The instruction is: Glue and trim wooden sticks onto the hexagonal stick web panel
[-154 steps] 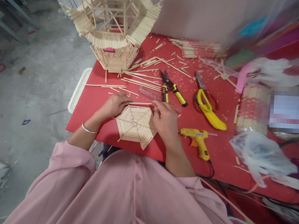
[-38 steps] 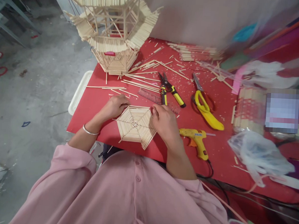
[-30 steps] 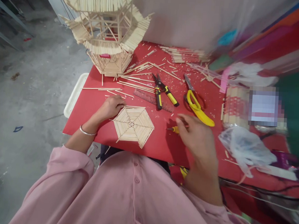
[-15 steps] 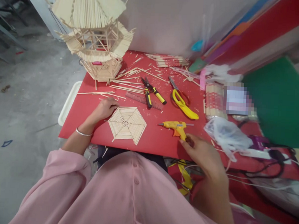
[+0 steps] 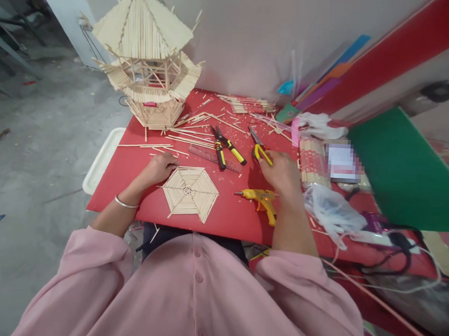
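Observation:
A flat hexagonal panel of thin wooden sticks (image 5: 200,194) lies near the table's front edge. My left hand (image 5: 159,168) rests at its upper left corner, fingers curled and their tips on the corner. My right hand (image 5: 282,173) is closed over the yellow handles of the scissors (image 5: 262,151), hiding most of them; the blades point away from me. Below that hand a yellow glue gun (image 5: 260,195) lies on its side, nozzle to the left, its rear end hidden by my wrist. Black-and-yellow cutting pliers (image 5: 225,147) lie with open jaws left of the scissors.
A tall pagoda-like stick model (image 5: 153,94) stands at the back left of the red table (image 5: 124,168). Loose sticks and a clear ruler (image 5: 206,156) lie before it. To the right are bundled sticks (image 5: 311,160), a plastic bag (image 5: 331,208) and cables (image 5: 404,257).
My right hand has left the glue gun's grip and moved up and forward onto the scissors' handles. The left hand stays at the panel's corner. The view has shifted slightly.

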Demonstrator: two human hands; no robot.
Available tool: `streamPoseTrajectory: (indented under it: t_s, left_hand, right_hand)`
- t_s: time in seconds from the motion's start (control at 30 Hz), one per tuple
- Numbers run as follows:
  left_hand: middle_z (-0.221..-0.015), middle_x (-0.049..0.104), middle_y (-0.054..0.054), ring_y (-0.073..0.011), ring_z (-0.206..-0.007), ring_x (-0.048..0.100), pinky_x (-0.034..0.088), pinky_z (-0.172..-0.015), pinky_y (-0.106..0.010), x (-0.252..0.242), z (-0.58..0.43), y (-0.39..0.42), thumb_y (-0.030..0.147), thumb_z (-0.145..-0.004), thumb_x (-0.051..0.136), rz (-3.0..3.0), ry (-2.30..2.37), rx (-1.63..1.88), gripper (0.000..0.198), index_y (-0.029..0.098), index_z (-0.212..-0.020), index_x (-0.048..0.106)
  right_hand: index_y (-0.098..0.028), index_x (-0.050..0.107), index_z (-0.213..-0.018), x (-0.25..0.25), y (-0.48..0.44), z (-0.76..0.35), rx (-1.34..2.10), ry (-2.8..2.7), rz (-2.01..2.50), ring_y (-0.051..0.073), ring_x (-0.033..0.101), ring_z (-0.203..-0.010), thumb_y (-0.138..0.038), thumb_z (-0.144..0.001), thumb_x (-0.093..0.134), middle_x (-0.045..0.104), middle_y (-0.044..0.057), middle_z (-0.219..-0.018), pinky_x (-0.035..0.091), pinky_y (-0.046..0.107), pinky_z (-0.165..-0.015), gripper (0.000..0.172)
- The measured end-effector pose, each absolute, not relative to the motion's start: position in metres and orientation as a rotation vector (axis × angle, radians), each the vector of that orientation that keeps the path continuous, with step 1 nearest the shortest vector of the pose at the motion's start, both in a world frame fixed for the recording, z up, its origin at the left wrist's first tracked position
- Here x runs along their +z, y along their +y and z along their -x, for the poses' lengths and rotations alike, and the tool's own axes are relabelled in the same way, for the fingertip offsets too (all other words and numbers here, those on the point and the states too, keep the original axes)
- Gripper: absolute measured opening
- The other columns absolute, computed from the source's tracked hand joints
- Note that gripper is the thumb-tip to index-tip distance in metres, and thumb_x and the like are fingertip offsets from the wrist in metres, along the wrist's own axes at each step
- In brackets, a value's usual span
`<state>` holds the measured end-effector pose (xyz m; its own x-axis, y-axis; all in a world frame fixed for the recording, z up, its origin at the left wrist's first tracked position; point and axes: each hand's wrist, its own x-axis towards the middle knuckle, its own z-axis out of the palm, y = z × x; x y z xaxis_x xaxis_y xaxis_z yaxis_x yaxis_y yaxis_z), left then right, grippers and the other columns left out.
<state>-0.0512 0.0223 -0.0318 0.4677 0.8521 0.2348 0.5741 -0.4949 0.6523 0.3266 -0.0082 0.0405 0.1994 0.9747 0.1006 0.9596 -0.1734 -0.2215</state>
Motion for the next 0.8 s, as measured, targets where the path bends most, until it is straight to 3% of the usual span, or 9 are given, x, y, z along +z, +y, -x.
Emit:
streamPoseTrajectory:
  t_s: [0.17,0.33,0.4,0.53,0.7,0.8]
  left_hand:
    - [-0.088,0.075,-0.009,-0.0218,-0.083,0.07,0.057,-0.08,-0.033,-0.031,0.05,0.02,0.013,-0.086,0.057,-2.228,1.206,0.736,0.021,0.018,-0.084,0.077]
    - [-0.089,0.075,-0.009,-0.022,-0.086,0.07,0.056,-0.082,-0.033,-0.031,0.048,0.02,0.011,-0.086,0.058,-2.211,1.222,0.711,0.021,0.017,-0.085,0.078]
    - [-0.09,0.075,-0.009,-0.0218,-0.087,0.07,0.055,-0.083,-0.033,-0.032,0.048,0.02,0.011,-0.087,0.057,-2.205,1.236,0.69,0.022,0.017,-0.085,0.079]
    - [-0.09,0.075,-0.01,-0.0219,-0.086,0.069,0.054,-0.082,-0.033,-0.034,0.047,0.02,0.01,-0.087,0.057,-2.194,1.248,0.687,0.023,0.016,-0.084,0.079]
    - [-0.087,0.075,-0.009,-0.0219,-0.084,0.068,0.053,-0.081,-0.034,-0.033,0.045,0.019,0.008,-0.084,0.061,-2.079,1.255,0.765,0.022,0.018,-0.082,0.08]
    - [-0.086,0.076,-0.007,-0.0218,-0.084,0.069,0.054,-0.084,-0.035,-0.03,0.043,0.019,0.008,-0.08,0.066,-1.879,1.3,0.898,0.018,0.019,-0.079,0.081]
  right_hand:
    - [-0.017,0.07,-0.136,0.045,0.022,-0.287,0.272,-2.039,2.012,0.031,0.07,-0.118,-0.041,-0.097,0.059,0.074,0.018,-0.131,0.052,0.042,-0.1,0.047]
    - [-0.014,0.056,-0.15,0.045,0.033,-0.252,0.352,-2.245,2.269,0.041,0.066,-0.124,-0.065,-0.088,0.069,0.067,0.027,-0.139,0.052,0.048,-0.096,0.081]
    - [-0.013,0.051,-0.154,0.044,0.036,-0.251,0.407,-2.266,2.306,0.042,0.065,-0.126,-0.069,-0.089,0.067,0.066,0.028,-0.141,0.051,0.049,-0.098,0.087]
    - [-0.012,0.048,-0.156,0.041,0.044,-0.259,0.468,-2.297,2.316,0.044,0.064,-0.129,-0.071,-0.087,0.067,0.065,0.028,-0.142,0.051,0.05,-0.101,0.093]
    - [-0.009,0.047,-0.155,0.034,0.049,-0.252,0.456,-2.275,2.359,0.046,0.063,-0.127,-0.072,-0.074,0.077,0.061,0.032,-0.144,0.052,0.053,-0.099,0.107]
    - [-0.009,0.055,-0.146,0.029,0.054,-0.247,0.417,-2.171,2.389,0.045,0.063,-0.125,-0.062,-0.068,0.081,0.063,0.031,-0.139,0.051,0.053,-0.099,0.098]
